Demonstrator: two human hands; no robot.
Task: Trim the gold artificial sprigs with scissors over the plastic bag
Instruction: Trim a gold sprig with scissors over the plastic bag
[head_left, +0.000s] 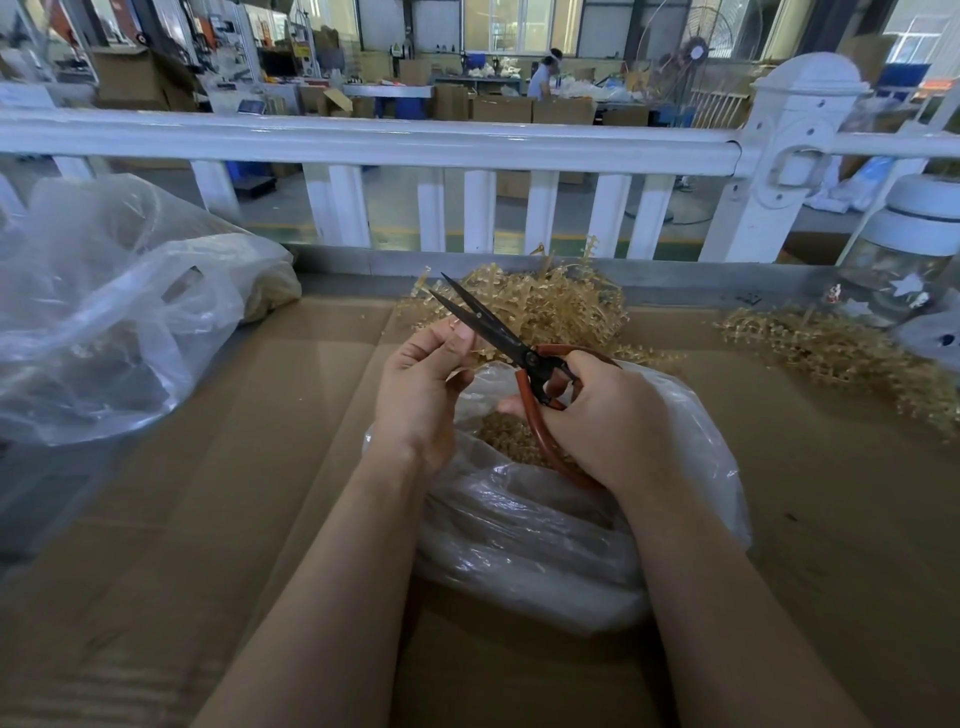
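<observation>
The right hand (608, 415) grips the scissors (511, 358) by their red-brown handles, fingers curled through and around the loops, with the lower handle curving down beneath the palm. The dark blades stand slightly apart, a narrow V pointing up and to the left, toward the far edge of the cardboard-covered tabletop (260, 467). The left hand (423, 389) sits just beside the blades with its thumb and forefinger pressed together, pinching something small at their tips (too small and hidden to say whether it is a sprig stem). Its other fingers are curled loosely under.

Both hands hover above the plastic bag (545, 530), which lies at the middle of the tabletop toward the near edge, its mouth open upward. Inside it lies a heap of gold cuttings (511, 441), small and crumbly looking.

Just behind the hands, against the far edge, is a tangled pile of gold sprigs (550, 306), thin stems with short spiky leaves. A second pile of sprigs (831, 348) spreads toward the right edge. At the left edge slumps a larger clear bag (114, 312), crumpled and partly filled. A white railing (363, 140) runs along beyond the far edge, and a glass jar (904, 260) with a white lid stands at the far right corner.
</observation>
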